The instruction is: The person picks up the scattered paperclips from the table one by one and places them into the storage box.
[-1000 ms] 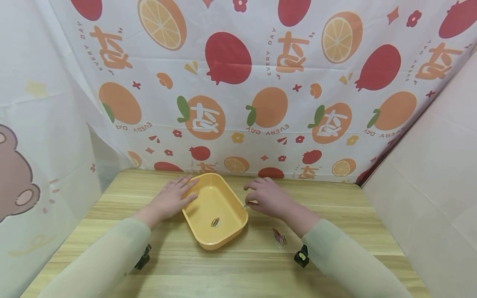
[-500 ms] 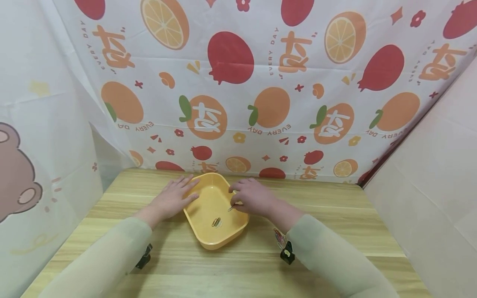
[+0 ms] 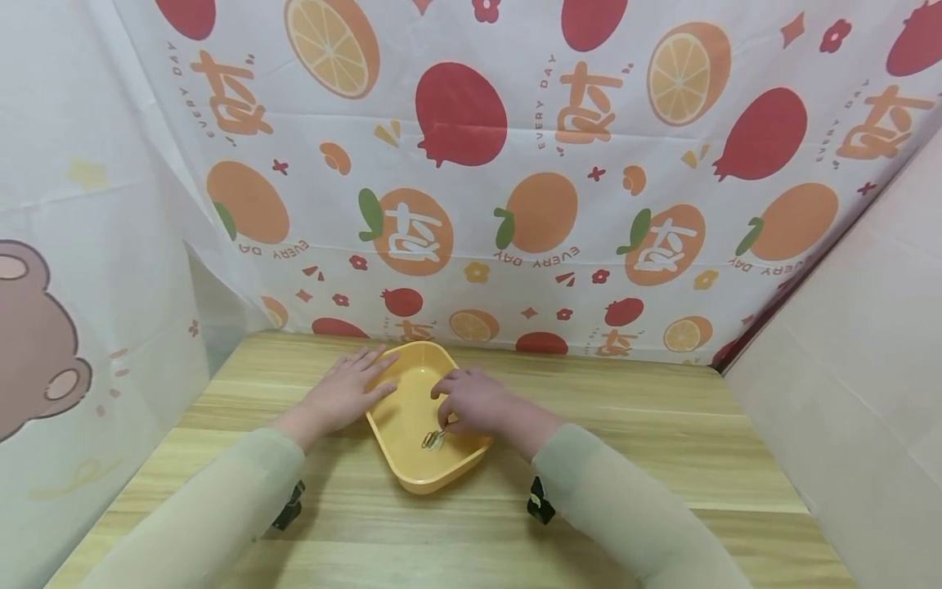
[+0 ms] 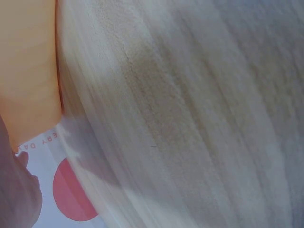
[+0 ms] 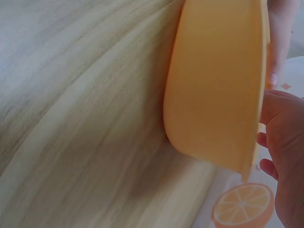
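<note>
A yellow plastic tray (image 3: 412, 478) lies on the wooden table (image 3: 625, 458), turned at an angle. My left hand (image 3: 344, 393) lies flat on the table with straight fingers against the tray's left rim. My right hand (image 3: 458, 406) reaches down into the tray with curled fingers, and its fingertips pinch a paper clip (image 3: 439, 437) right beside the paper clips (image 3: 427, 442) on the tray floor. In the right wrist view the tray's outer wall (image 5: 218, 85) fills the middle, with my right hand (image 5: 285, 152) above its rim. The left wrist view shows the tray's wall (image 4: 28, 71) and blurred wood.
Fruit-printed cloth (image 3: 471, 164) closes off the back, a bear-printed sheet (image 3: 44, 343) the left and a plain panel (image 3: 846, 368) the right. Black wrist cameras (image 3: 540, 501) (image 3: 290, 507) sit under both sleeves. My right sleeve (image 3: 611, 507) covers the table right of the tray.
My right hand has moved left from the tray's right rim and down into the tray with a clip. Its sleeve now hides the loose clips on the table. The left hand stayed still.
</note>
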Action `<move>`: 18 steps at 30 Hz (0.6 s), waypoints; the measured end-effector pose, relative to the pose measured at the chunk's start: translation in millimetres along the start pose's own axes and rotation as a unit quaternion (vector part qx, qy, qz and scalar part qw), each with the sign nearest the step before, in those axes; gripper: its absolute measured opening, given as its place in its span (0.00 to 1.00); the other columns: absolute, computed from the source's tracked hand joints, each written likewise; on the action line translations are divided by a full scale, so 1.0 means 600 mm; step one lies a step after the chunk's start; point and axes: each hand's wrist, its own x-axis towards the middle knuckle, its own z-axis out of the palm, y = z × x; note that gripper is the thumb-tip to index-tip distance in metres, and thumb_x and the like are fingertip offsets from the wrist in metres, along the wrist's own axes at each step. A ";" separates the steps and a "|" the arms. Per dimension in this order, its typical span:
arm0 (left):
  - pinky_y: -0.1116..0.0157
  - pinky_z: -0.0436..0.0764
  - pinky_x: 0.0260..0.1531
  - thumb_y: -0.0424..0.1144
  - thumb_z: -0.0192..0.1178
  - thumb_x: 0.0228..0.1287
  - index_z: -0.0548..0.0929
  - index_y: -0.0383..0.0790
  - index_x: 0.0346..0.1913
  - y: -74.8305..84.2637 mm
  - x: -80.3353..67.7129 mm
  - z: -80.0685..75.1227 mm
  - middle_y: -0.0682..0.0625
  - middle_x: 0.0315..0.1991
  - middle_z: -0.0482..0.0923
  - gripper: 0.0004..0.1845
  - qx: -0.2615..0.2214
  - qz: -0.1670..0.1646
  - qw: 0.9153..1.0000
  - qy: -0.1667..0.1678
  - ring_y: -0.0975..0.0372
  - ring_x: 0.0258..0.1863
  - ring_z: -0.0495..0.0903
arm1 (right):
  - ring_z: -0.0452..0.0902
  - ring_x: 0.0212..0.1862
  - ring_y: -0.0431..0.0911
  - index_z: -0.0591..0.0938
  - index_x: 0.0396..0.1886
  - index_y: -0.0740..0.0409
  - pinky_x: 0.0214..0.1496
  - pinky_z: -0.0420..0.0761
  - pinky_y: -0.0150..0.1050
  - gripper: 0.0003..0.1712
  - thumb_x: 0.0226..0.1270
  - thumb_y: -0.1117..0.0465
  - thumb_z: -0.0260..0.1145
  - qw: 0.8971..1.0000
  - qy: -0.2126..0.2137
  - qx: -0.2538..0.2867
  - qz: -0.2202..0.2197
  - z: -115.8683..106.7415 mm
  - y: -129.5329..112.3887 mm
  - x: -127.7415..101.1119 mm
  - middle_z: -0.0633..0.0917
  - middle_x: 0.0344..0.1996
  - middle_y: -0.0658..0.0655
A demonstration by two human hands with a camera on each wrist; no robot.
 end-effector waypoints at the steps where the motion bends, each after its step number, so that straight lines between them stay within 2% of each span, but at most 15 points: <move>1: 0.38 0.43 0.72 0.61 0.45 0.75 0.58 0.50 0.78 0.000 0.000 -0.001 0.44 0.79 0.46 0.35 -0.001 0.000 1.000 0.000 0.41 0.76 0.45 | 0.68 0.64 0.46 0.89 0.32 0.31 0.67 0.69 0.47 0.03 0.65 0.48 0.71 1.000 -0.003 -0.002 0.000 0.002 -0.001 0.003 0.79 0.59 0.44; 9: 0.37 0.41 0.72 0.60 0.46 0.76 0.58 0.50 0.78 -0.002 0.003 0.001 0.44 0.80 0.46 0.34 0.000 -0.003 1.000 -0.006 0.41 0.77 0.44 | 0.69 0.63 0.45 0.89 0.33 0.32 0.66 0.66 0.46 0.02 0.64 0.48 0.72 1.000 -0.005 -0.003 -0.003 0.011 -0.011 0.017 0.80 0.58 0.43; 18: 0.38 0.42 0.72 0.70 0.36 0.72 0.57 0.52 0.79 -0.004 0.002 0.001 0.45 0.80 0.45 0.40 0.002 -0.002 1.000 -0.008 0.42 0.77 0.44 | 0.70 0.61 0.44 0.89 0.33 0.31 0.65 0.67 0.43 0.03 0.64 0.49 0.70 1.000 0.004 -0.015 -0.006 0.014 -0.017 0.022 0.81 0.56 0.42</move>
